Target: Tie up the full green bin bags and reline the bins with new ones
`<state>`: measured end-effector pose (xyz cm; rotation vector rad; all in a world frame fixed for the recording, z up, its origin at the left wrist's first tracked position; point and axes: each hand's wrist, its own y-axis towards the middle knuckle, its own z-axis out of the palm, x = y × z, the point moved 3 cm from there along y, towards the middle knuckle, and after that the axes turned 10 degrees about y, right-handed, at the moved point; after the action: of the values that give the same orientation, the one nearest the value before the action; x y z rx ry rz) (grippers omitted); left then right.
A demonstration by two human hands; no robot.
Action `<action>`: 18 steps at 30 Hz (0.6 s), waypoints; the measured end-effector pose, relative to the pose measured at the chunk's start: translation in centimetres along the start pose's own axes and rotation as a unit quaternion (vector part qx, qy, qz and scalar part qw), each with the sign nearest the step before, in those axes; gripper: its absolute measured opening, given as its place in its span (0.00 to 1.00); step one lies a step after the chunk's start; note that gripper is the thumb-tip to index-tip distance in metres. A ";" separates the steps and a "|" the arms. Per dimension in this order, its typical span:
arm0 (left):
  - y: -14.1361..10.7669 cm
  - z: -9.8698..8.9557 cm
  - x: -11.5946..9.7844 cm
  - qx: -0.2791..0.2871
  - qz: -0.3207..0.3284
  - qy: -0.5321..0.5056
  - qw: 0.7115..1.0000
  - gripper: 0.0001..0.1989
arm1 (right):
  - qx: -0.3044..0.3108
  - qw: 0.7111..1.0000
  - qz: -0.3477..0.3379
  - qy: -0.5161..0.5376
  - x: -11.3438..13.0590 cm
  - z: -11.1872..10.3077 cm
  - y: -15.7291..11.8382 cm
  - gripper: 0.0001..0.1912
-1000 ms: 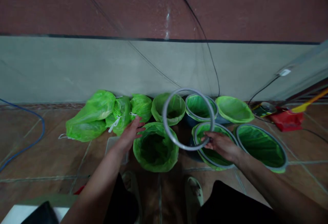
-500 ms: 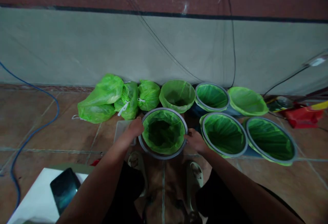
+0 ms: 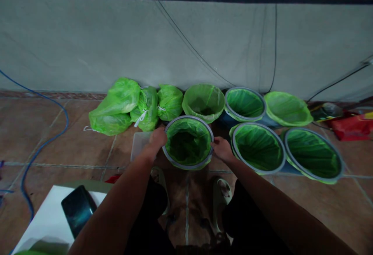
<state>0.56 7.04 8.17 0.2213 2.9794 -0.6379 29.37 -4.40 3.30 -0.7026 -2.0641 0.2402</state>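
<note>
A round bin (image 3: 188, 143) lined with a green bag stands on the tiled floor between my feet and the wall, a grey ring around its rim. My left hand (image 3: 158, 138) is closed on the ring at its left side. At the right side, my right hand (image 3: 222, 149) pinches the same ring. Some green bag edge shows below the ring at the front. The bin's inside is dark, and its contents cannot be made out.
Several other lined bins (image 3: 258, 148) stand to the right. Knotted green bags (image 3: 115, 107) lie at the left by the wall. A clear plastic box (image 3: 140, 144) is beside my left hand. A phone (image 3: 78, 210) rests on a white surface (image 3: 43, 224); a blue cable (image 3: 43, 144) crosses the floor.
The grey ring now sits closer around the bag at the bin's front, where two edges showed apart before. Both hands remain at its sides. The view has shifted slightly.
</note>
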 end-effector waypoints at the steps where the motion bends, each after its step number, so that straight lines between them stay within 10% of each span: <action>1: 0.0 0.1 0.0 0.004 -0.008 0.004 1.000 0.16 | -0.009 1.000 -0.001 -0.011 0.1 0.0 0.0 0.15; 18: 0.5 1.6 0.2 0.031 -0.058 0.010 0.998 0.15 | -0.019 0.996 -0.024 -0.082 -0.1 0.7 0.7 0.13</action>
<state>0.51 6.82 6.47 0.0589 3.0123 -0.7462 29.13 -3.82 2.55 -0.6752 -2.2441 0.2397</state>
